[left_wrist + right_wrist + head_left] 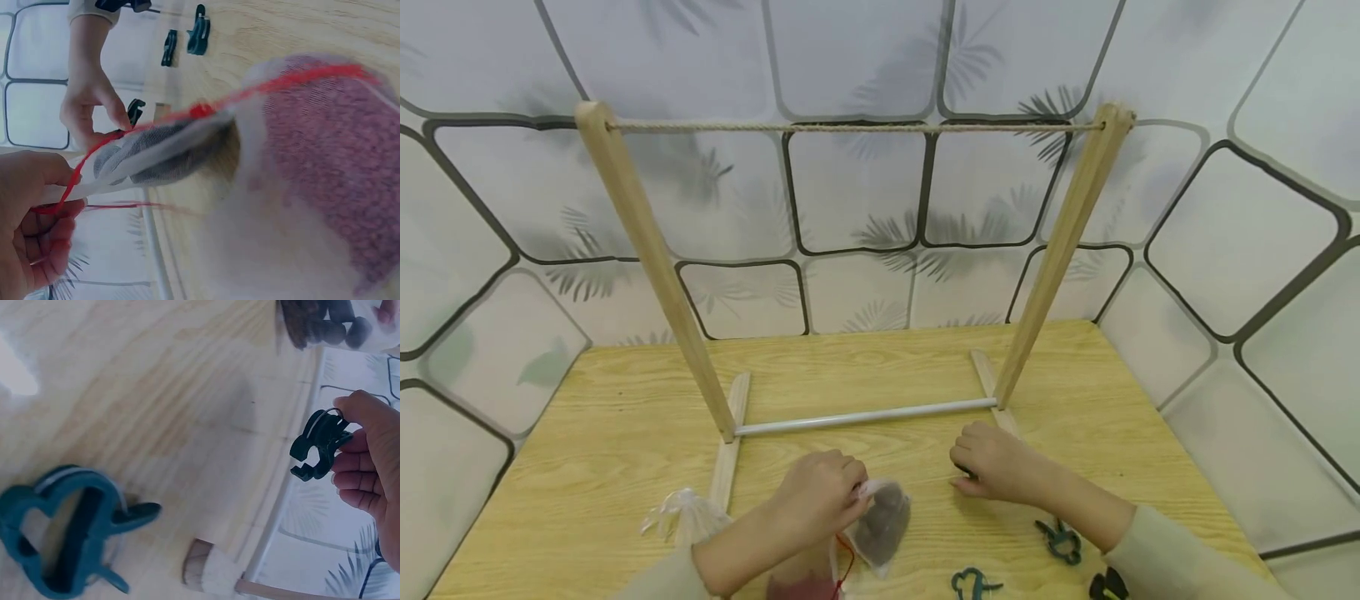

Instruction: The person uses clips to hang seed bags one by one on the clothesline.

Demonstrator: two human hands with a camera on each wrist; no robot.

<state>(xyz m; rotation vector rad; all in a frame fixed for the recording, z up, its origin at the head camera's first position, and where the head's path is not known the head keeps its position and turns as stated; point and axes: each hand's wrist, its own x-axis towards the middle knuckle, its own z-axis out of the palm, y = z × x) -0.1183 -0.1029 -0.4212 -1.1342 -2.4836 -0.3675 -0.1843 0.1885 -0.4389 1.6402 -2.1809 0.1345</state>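
The left hand (816, 504) pinches the top of a clear bag of dark beans (882, 523), fingers curled tight round its neck, and holds it just above the table (587, 433) in front of the wooden rack (647, 250). A red string (156, 125) runs from the bag's neck into that hand. A second bag with reddish beans (337, 169) lies on the table just beside the dark one, on the near side of the rack. The right hand (996, 462) holds a dark green clip (320, 445) between thumb and curled fingers, close to the rack's right foot. More clips (1060, 540) lie on the table near the right forearm, and a crumpled clear bag (685, 517) lies by the rack's left foot
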